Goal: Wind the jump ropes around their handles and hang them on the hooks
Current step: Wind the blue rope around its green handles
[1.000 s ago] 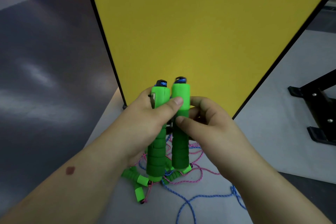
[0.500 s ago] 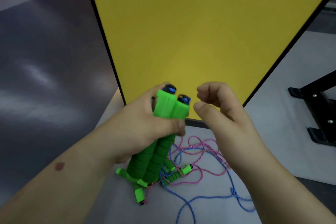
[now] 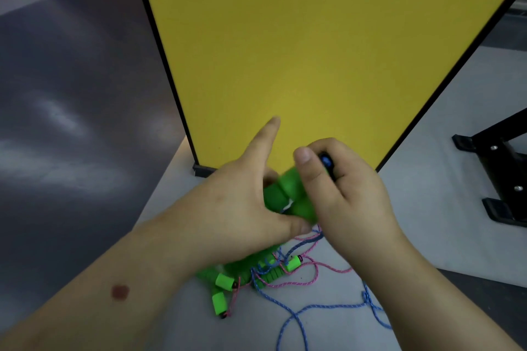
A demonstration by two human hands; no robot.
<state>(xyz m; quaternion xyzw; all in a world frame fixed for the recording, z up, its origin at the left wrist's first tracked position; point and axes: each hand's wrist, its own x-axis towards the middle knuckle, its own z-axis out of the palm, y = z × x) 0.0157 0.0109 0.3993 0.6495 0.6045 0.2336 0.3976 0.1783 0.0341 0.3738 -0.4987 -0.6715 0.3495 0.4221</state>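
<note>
Two green foam jump rope handles lie side by side between my hands, tilted to the right, with a blue cap at their top end. My right hand grips that top end, thumb laid across the foam. My left hand holds the handles lower down, thumb beneath them and forefinger pointing straight up at the panel. On the floor below lie more green handles tangled with a pink rope and a blue rope. No hooks are in view.
A tall yellow panel with a black frame stands right behind the hands. The black foot of a metal stand sits on the light grey floor at the right. Dark floor stretches to the left.
My right hand moved in and gripped the top ends of the handles. The handles tipped over to the right, and my left forefinger straightened.
</note>
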